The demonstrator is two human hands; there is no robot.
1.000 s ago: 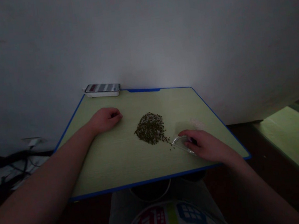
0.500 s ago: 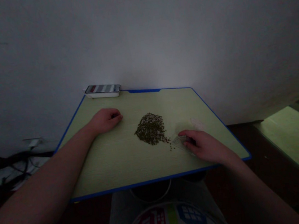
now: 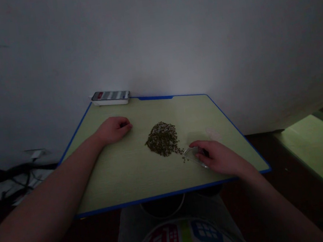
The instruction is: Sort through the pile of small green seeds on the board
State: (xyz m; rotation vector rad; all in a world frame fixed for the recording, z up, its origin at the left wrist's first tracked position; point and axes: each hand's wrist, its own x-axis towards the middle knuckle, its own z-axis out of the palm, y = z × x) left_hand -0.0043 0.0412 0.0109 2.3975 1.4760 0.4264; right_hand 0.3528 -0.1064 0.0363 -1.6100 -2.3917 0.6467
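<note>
A pile of small dark green beans (image 3: 163, 139) lies in the middle of a pale green tabletop with a blue rim (image 3: 147, 198). My right hand (image 3: 217, 157) is closed on a small clear cup (image 3: 192, 155) that is tipped on its side, its mouth facing the pile's lower right edge, where a few loose beans trail. My left hand (image 3: 114, 128) rests on the table to the left of the pile, fingers curled loosely under, holding nothing that I can see.
A phone on a white block (image 3: 110, 97) lies at the table's far left corner against the wall. Dark cables (image 3: 6, 175) run on the floor at the left. Another pale green surface (image 3: 321, 152) stands to the right.
My right hand has slid the tipped cup slightly left, closer to the trailing beans. My left hand has stayed put.
</note>
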